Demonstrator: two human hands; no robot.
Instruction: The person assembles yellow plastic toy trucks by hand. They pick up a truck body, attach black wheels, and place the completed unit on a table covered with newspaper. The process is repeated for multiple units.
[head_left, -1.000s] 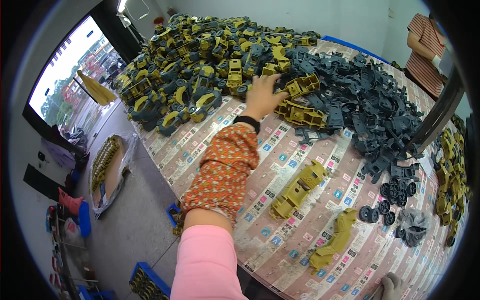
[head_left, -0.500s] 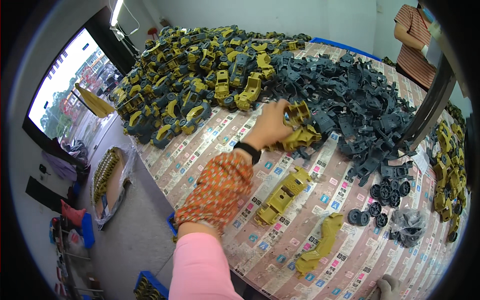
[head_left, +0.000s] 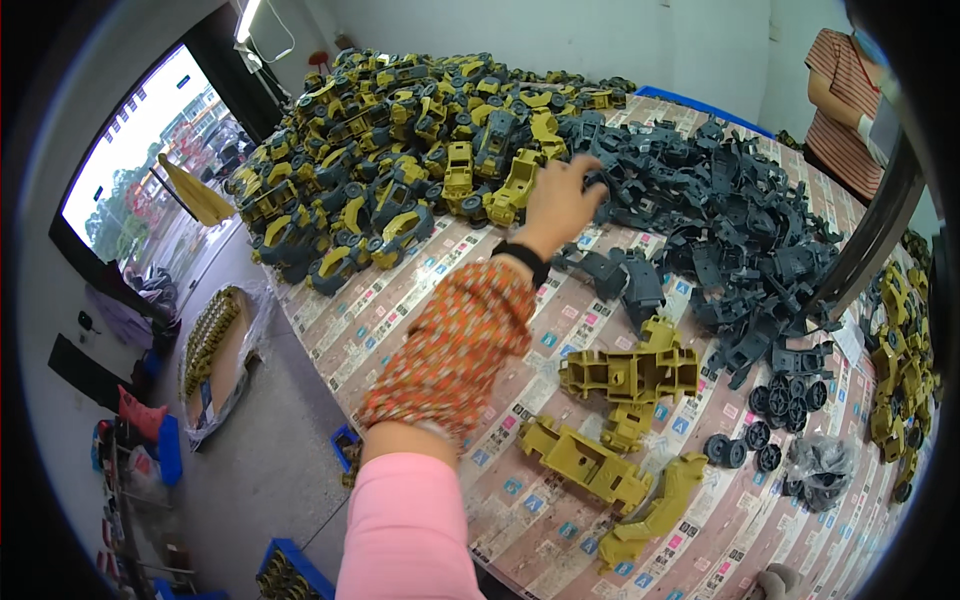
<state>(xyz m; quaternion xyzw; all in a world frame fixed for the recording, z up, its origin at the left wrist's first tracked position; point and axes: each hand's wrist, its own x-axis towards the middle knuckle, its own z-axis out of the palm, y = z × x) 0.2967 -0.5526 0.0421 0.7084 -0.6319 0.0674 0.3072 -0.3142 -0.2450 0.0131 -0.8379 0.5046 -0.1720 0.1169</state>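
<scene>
My left hand (head_left: 562, 203), bare with a black band at the wrist, reaches to the near left edge of a heap of dark grey plastic toy-vehicle parts (head_left: 720, 210). Its fingers are apart, close to one dark part; contact is hard to make out. Nearer me lie several loose yellow toy-vehicle body parts: one crosswise (head_left: 635, 375), a hollow one (head_left: 585, 462) and a curved one (head_left: 655, 512). My right hand (head_left: 776, 580), in a grey glove, barely shows at the lower edge; its fingers are mostly out of view.
A tall heap of yellow-and-grey toy vehicles (head_left: 370, 150) covers the far left of the table. Dark wheels (head_left: 790, 400) and a clear plastic bag (head_left: 820, 465) lie at the right, near a dark upright post (head_left: 875, 230). Another person (head_left: 845, 100) stands at the far right.
My left hand has let go of the yellow parts, which now lie nearer me on the table, and has moved away to the dark heap. The hollow yellow part has turned.
</scene>
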